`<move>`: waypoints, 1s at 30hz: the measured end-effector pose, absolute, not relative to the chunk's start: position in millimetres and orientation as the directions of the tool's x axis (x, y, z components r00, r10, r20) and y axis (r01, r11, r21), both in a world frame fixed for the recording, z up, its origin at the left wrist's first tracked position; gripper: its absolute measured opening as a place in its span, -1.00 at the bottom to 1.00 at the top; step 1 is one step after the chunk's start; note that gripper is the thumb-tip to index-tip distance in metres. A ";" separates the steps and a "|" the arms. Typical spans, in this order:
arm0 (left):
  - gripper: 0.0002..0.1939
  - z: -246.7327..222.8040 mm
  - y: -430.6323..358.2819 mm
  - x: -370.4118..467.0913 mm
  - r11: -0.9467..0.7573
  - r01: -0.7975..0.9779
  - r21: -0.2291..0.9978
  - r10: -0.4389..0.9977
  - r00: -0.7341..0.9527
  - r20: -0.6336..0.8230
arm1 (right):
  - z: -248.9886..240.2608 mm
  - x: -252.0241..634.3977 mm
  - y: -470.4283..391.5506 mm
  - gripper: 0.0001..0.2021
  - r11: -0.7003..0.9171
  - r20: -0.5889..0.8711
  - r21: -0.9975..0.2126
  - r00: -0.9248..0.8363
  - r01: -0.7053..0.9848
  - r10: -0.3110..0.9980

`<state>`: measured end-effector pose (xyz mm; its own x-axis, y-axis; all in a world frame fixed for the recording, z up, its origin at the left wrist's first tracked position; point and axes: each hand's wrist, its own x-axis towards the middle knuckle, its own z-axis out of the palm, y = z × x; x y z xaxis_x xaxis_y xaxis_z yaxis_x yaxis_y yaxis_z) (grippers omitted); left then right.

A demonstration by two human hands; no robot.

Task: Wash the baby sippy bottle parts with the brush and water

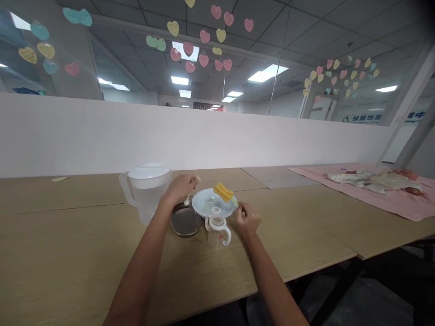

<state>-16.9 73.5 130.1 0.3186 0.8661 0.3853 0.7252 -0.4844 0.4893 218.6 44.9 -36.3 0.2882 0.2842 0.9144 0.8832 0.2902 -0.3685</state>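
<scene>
My left hand [183, 185], fingers closed, pinches a thin white drinking tube with a round weight [186, 202] hanging at its lower end, above a round metal tray [186, 221]. In my right hand [248, 219] is the green handle of a sponge brush, its yellow sponge head [223, 192] raised over a white bowl [199, 200]. Something clear lies in the bowl, too faint to name. In front of the bowl stands a clear baby bottle [216, 233] with two white handles and an open top. A small white ring [215, 210] shows just behind its mouth.
A translucent pitcher [147, 194] with a white lid stands left of the tray. At the far left lies a flat, pale piece [60, 179]. On the right, a pink cloth [387, 199] bears a doll-like figure [390, 181]. A low white wall [204, 140] bounds the table's back.
</scene>
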 end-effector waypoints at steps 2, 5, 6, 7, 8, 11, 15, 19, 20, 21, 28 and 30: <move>-0.77 120.8 79.3 -23.7 -0.363 0.855 0.371 0.932 0.327 0.158 | -35.7 218.2 45.0 -0.72 0.269 0.901 -0.394 0.311 0.879 0.304; -0.72 101.4 89.7 -27.5 -0.235 0.916 0.325 0.962 0.267 -0.056 | -34.8 217.6 44.8 -0.71 0.243 0.883 -0.426 0.342 0.871 0.322; -0.70 95.1 92.9 -28.3 -0.209 0.922 0.327 0.966 0.247 -0.080 | -34.7 217.5 44.6 -0.71 0.236 0.877 -0.440 0.358 0.867 0.321; -0.69 89.3 95.9 -29.1 -0.188 0.927 0.325 0.969 0.229 -0.093 | -34.7 217.5 44.5 -0.72 0.229 0.872 -0.452 0.373 0.862 0.318; -0.70 84.4 98.7 -30.0 -0.174 0.931 0.322 0.972 0.214 -0.093 | -34.9 217.6 44.5 -0.72 0.224 0.868 -0.461 0.384 0.858 0.316; -0.79 75.5 106.7 -30.5 -0.172 0.935 0.310 0.982 0.189 -0.025 | -36.0 218.2 45.2 -0.72 0.221 0.862 -0.472 0.393 0.854 0.322; -0.94 72.4 115.6 -16.2 -0.232 0.924 0.303 0.972 0.209 0.107 | -37.7 218.7 47.6 -0.71 0.191 0.850 -0.486 0.410 0.853 0.331; -0.75 61.4 115.9 15.5 -0.375 0.868 0.324 0.924 0.324 0.202 | -38.8 218.3 51.1 -0.69 0.197 0.852 -0.484 0.409 0.853 0.327; -0.72 56.1 114.9 23.5 -0.407 0.854 0.325 0.911 0.350 0.219 | -38.9 218.1 52.1 -0.68 0.217 0.857 -0.484 0.408 0.848 0.316; -0.71 50.1 113.9 30.6 -0.430 0.842 0.325 0.900 0.371 0.229 | -39.0 217.9 53.0 -0.67 0.241 0.861 -0.484 0.409 0.841 0.304; -0.68 17.9 118.7 47.0 -0.498 0.803 0.328 0.866 0.445 0.227 | -38.0 216.9 57.8 -0.68 0.308 0.877 -0.469 0.394 0.828 0.276; -0.68 19.5 121.6 45.6 -0.529 0.780 0.334 0.847 0.461 0.265 | -38.0 217.4 58.2 -0.68 0.302 0.877 -0.466 0.389 0.832 0.281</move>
<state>45.6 121.6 19.5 0.4608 0.8470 0.2651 0.7800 -0.5290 0.3344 217.4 58.2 -38.0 0.3890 0.2808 0.8774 0.8318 0.3023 -0.4655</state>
